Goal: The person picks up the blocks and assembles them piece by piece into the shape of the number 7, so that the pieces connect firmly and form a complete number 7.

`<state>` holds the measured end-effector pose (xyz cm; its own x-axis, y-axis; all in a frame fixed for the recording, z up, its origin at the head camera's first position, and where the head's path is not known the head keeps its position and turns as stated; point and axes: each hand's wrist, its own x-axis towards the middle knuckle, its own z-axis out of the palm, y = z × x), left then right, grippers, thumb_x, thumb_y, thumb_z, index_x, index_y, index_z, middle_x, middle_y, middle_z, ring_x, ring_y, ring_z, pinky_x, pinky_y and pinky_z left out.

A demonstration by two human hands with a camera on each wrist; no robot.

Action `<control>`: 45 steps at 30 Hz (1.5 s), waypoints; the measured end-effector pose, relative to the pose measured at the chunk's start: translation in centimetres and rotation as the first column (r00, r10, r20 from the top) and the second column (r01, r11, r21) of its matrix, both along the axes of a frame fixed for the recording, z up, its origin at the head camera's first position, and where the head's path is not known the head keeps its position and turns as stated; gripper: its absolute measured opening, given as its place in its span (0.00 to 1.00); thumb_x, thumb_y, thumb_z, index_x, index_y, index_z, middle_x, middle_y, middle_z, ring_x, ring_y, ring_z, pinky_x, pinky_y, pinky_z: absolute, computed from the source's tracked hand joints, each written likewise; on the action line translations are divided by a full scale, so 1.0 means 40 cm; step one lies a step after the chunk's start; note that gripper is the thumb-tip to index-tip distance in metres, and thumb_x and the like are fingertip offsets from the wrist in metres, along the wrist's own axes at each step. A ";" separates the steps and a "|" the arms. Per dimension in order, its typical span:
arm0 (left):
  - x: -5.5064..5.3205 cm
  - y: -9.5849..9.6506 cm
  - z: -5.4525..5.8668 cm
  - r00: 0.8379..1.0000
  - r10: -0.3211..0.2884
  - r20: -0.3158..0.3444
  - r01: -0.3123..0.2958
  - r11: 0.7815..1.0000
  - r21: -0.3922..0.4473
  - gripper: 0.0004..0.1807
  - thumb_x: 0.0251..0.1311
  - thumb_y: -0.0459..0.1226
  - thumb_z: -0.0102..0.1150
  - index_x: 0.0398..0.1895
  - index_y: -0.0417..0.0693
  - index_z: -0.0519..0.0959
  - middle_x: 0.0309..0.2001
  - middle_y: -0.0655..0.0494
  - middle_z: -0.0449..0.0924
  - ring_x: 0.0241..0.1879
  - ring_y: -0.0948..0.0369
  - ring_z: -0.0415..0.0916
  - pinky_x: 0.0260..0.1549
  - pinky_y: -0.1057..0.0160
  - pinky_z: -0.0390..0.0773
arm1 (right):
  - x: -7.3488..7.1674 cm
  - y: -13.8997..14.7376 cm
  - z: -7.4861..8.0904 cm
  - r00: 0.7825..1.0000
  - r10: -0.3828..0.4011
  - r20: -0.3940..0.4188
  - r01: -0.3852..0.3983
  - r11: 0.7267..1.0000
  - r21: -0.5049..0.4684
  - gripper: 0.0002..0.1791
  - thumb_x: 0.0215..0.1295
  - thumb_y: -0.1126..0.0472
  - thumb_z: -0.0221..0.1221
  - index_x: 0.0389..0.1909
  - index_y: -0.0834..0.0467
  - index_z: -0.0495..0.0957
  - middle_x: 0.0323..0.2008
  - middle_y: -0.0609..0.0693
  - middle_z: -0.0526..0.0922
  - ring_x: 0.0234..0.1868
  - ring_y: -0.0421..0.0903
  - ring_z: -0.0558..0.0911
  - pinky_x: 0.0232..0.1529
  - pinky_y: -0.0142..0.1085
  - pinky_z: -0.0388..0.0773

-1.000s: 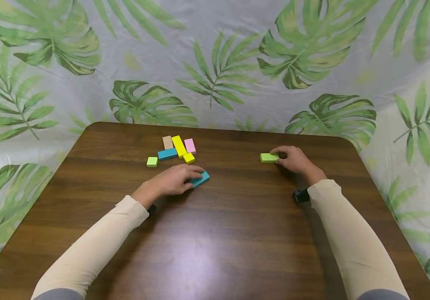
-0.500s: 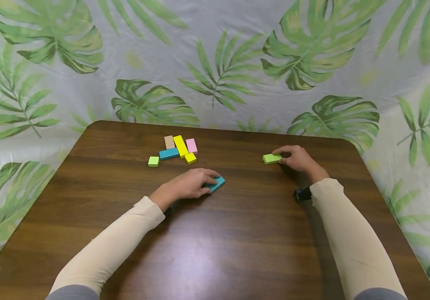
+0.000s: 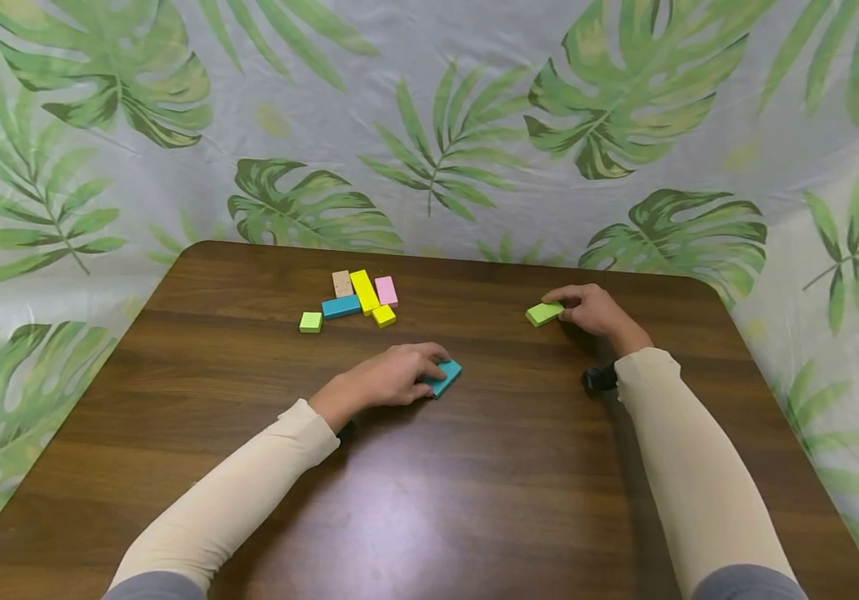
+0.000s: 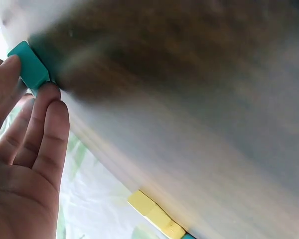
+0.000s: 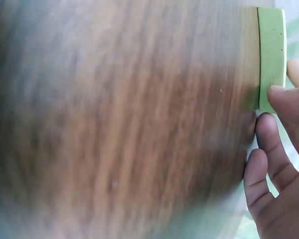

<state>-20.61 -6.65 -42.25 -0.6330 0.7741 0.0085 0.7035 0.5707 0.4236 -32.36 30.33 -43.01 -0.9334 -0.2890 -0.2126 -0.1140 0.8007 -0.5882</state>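
Note:
With thumb and fingers, my left hand grips a flat teal block lying near the middle of the table. In the left wrist view the thumb lies along one side of this teal block and fingertips meet its end. Farther back on the right, my right hand pinches the near end of a light green block. The right wrist view shows the thumb against the side of the green block, which lies on the tabletop; two fingers curl below its end.
Toward the back left of the brown wooden table lie several blocks: a long yellow one, a small yellow one, a blue one, a pink one, a tan one and a small green one. A leaf-print sheet hangs behind.
My left hand has slid the teal block right and a little nearer, away from the group of blocks. My right hand has turned the light green block slightly in place.

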 end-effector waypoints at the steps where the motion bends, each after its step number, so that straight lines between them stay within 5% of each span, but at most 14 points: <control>1: 0.001 0.000 0.000 1.000 -0.002 -0.007 0.002 1.000 0.000 0.17 0.63 0.34 0.64 0.54 0.41 0.83 0.64 0.48 0.74 0.59 0.51 0.77 0.58 0.55 0.78 | -0.001 -0.003 0.002 1.000 0.002 0.000 -0.002 1.000 0.003 0.24 0.68 0.69 0.54 0.64 0.56 0.76 0.68 0.67 0.69 0.59 0.63 0.74 0.56 0.55 0.73; 14: 0.025 0.007 -0.005 0.998 -0.008 -0.062 0.006 1.000 -0.028 0.17 0.64 0.38 0.63 0.56 0.44 0.83 0.64 0.51 0.75 0.56 0.52 0.81 0.55 0.57 0.80 | -0.019 -0.012 0.000 0.994 0.105 0.021 -0.104 0.994 -0.037 0.25 0.66 0.67 0.58 0.65 0.55 0.76 0.70 0.59 0.71 0.72 0.64 0.65 0.66 0.58 0.66; 45: 0.037 -0.005 -0.008 0.999 -0.028 -0.044 0.029 0.999 0.016 0.17 0.64 0.35 0.64 0.55 0.43 0.83 0.60 0.49 0.78 0.59 0.52 0.79 0.58 0.56 0.79 | -0.022 -0.086 -0.012 0.990 0.137 -0.039 -0.140 0.986 -0.090 0.22 0.65 0.71 0.58 0.60 0.58 0.80 0.66 0.60 0.75 0.71 0.64 0.68 0.68 0.59 0.65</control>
<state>-19.14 -6.86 -42.57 -0.6093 0.7914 0.0489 0.7375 0.5430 0.4016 -33.22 26.87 -43.50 -0.8889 -0.4330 -0.1492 -0.2402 0.7182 -0.6531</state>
